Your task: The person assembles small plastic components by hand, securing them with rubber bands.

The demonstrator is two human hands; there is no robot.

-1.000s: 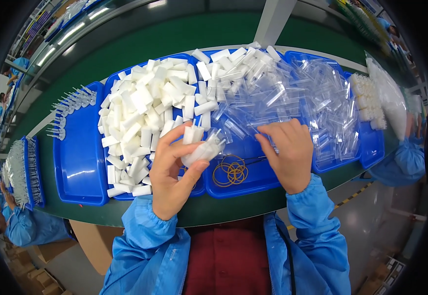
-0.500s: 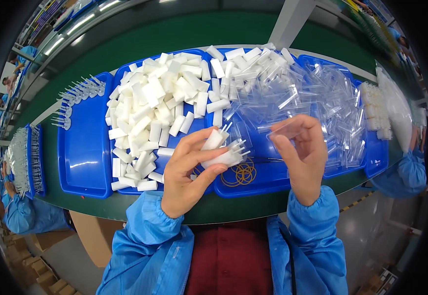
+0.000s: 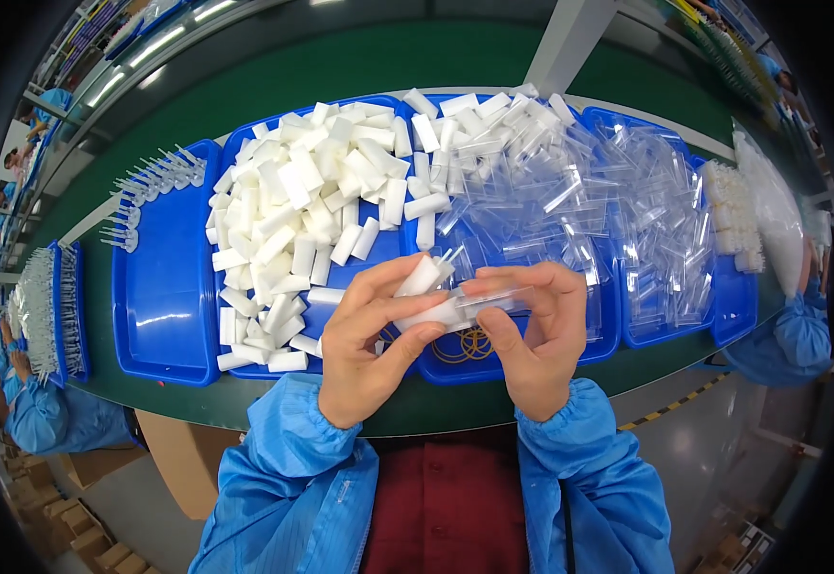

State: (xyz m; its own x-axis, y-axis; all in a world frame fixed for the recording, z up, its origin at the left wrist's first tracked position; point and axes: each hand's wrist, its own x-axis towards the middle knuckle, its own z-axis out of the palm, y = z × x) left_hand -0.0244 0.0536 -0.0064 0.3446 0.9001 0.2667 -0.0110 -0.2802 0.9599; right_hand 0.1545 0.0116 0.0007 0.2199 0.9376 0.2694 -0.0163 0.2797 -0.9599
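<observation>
My left hand (image 3: 361,335) is closed on two white pieces, one lower white piece (image 3: 433,317) between thumb and fingers and one upper white piece (image 3: 421,277) by the index finger. Thin white prongs stick out from the upper one. My right hand (image 3: 543,335) pinches a clear plastic sleeve (image 3: 498,299) and holds its left end against the lower white piece. Fingers hide part of both, so how far the sleeve reaches around it I cannot tell. Below, tan rubber bands (image 3: 472,347) lie in a blue tray, partly hidden by the hands.
A heap of white pieces (image 3: 292,191) fills the tray at left. Clear plastic sleeves (image 3: 661,220) pile up at right. In the far-left blue tray (image 3: 163,306), pronged clear parts (image 3: 163,177) stand along the rim. A plastic bag (image 3: 769,201) stands at far right.
My right hand has moved left and down, bringing the clear plastic sleeve against the white piece in my left hand. My left hand has barely moved.
</observation>
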